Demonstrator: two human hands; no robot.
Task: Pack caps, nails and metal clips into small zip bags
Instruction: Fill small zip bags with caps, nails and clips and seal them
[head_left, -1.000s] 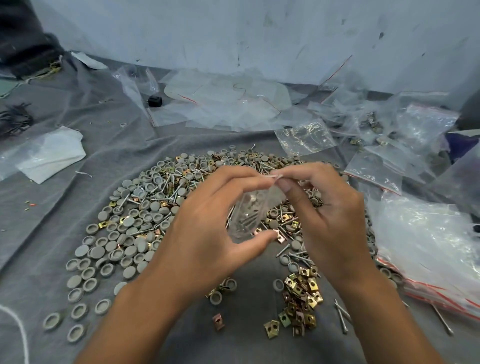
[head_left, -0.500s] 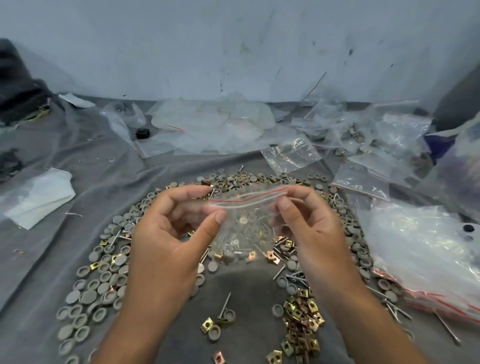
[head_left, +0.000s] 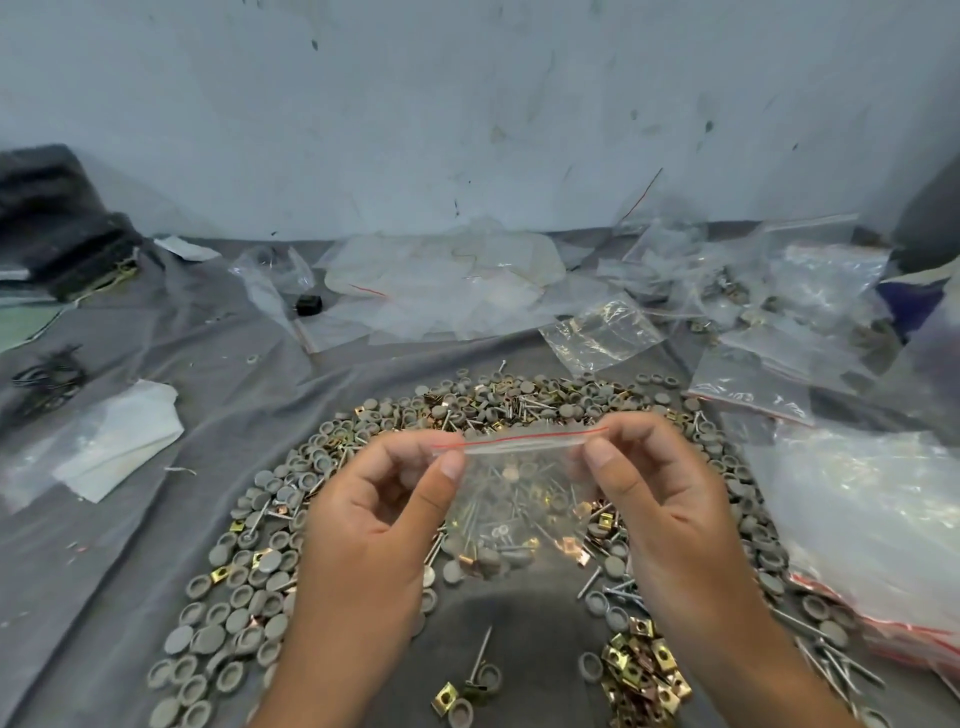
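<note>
Raised and stretched flat since a moment ago, the zip bag (head_left: 514, 493) hangs above the grey cloth's middle, left hand (head_left: 379, 525) and right hand (head_left: 660, 519) pinching its top corners; an unpressed stretch of seal could spill nails.

There is a single view, from a camera worn on the person's head. It looks forward and steeply down over a grey cloth-covered surface (head_left: 156, 519), with a wide-angle bend that curves the far edge. The left hand (head_left: 374, 525) and right hand (head_left: 670, 519) come up from the bottom edge and fill the lower middle, close to the lens, forearms cut off by the frame. Between them, near centre, hangs the zip bag (head_left: 519, 499). Farther off, the pale wall (head_left: 467, 114) closes the upper third. Loose clear bags (head_left: 602, 332) lie in the middle distance before it. No second view shares the scene.
</note>
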